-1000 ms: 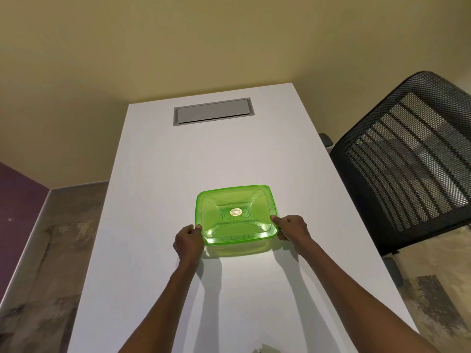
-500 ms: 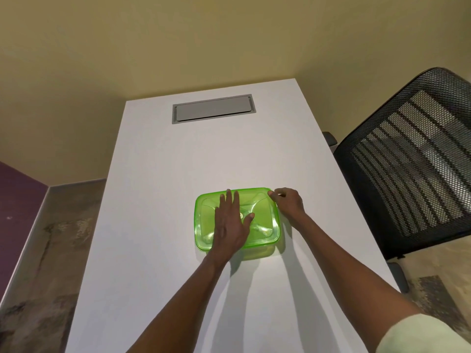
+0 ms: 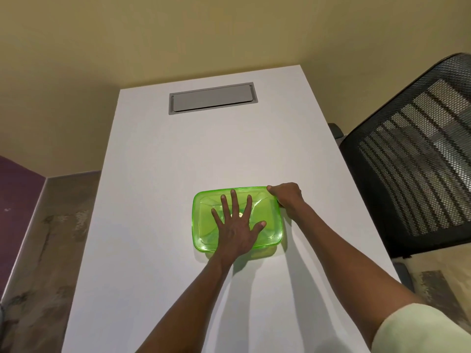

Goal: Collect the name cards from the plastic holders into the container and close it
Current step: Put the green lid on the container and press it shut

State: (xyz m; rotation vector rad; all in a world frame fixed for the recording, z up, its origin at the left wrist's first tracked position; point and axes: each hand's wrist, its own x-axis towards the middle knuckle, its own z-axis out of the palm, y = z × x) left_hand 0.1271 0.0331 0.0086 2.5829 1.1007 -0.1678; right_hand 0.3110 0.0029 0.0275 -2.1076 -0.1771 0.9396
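Green translucent lid [image 3: 204, 220] seated on a clear container [image 3: 262, 252], lower centre of the frame, on a white table [image 3: 158, 174]. Left hand [image 3: 235, 225] flat on top of the lid, fingers [image 3: 233, 200] spread apart and pointing toward the top of the frame, palm near the lid's lower edge, thumb out to the right. Right hand [image 3: 289, 198] at the lid's upper right corner, fingers curled together around the rim there; fingertips hidden under the edge. Small round mark at the lid's centre, mostly covered by the left hand, unreadable. Container's contents not discernible through the plastic. Grey hatch [image 3: 212, 98] set into the table, upper centre. Black mesh chair [image 3: 413, 159] at right. Pale sleeve [image 3: 420, 332] at lower right.
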